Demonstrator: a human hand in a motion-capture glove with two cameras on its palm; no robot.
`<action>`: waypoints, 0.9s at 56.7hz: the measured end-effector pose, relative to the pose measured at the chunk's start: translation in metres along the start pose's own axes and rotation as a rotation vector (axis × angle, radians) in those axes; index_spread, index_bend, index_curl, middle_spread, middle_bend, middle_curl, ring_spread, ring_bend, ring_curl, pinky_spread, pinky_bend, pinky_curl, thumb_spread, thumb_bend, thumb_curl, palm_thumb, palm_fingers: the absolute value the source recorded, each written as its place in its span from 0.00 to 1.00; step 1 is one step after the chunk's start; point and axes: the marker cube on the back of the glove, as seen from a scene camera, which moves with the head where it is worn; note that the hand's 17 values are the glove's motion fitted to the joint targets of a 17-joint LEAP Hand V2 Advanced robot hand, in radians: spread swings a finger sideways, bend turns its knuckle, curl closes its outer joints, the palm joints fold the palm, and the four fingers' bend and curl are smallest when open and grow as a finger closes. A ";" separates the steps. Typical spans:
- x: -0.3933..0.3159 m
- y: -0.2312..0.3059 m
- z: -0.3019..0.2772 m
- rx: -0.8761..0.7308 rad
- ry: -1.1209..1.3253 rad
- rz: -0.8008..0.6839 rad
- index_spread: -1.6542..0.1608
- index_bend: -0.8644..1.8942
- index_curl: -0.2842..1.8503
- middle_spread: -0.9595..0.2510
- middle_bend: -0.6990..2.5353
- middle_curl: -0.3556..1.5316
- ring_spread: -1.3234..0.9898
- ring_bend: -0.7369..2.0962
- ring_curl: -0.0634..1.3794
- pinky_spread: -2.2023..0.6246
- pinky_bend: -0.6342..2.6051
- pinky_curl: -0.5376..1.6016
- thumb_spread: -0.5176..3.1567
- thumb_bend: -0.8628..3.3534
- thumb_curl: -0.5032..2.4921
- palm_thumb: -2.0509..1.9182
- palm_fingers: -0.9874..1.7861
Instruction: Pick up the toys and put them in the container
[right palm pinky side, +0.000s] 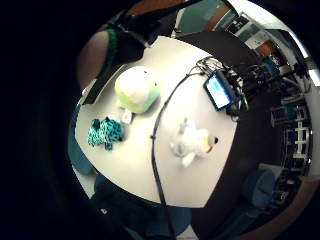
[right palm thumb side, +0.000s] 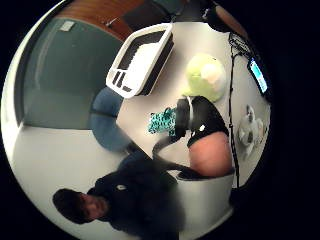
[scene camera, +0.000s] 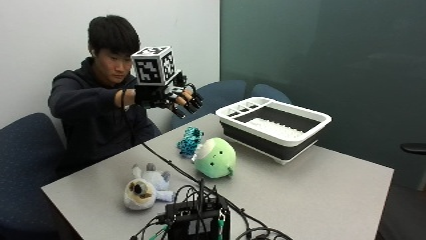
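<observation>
Right hand (scene camera: 170, 97) is hanging in the air above the table (scene camera: 319, 185) with fingers spread and loosely bent, holding nothing; it is sitting high, probably so the palm views are taking in all the toys before a pick; just below and nearest it the teal spotted toy (scene camera: 190, 141) is lying on the table, touching or just beside the green round plush (scene camera: 216, 157); the white dog plush (scene camera: 143, 189) is lying apart, across a black cable (scene camera: 166, 162); the container (scene camera: 276, 127) is standing empty at the far side, open top up, ready for drops; no toy is in it yet; the teal one looks the likely first grab.
</observation>
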 end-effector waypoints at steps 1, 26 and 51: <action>0.001 -0.001 0.000 -0.002 0.005 -0.001 0.85 0.38 0.15 0.78 0.28 0.20 0.55 0.36 0.07 0.78 0.34 0.29 0.26 0.24 0.18 0.57 0.50; 0.009 -0.093 0.027 -0.225 0.049 0.062 0.76 0.35 0.21 0.74 0.25 0.26 0.57 0.33 0.13 0.79 0.49 0.40 0.52 0.25 0.23 0.55 0.30; 0.003 -0.116 0.167 -0.321 0.006 -0.019 0.74 0.37 0.23 0.77 0.26 0.26 0.59 0.40 0.20 0.79 0.57 0.44 0.47 0.23 0.26 0.58 0.37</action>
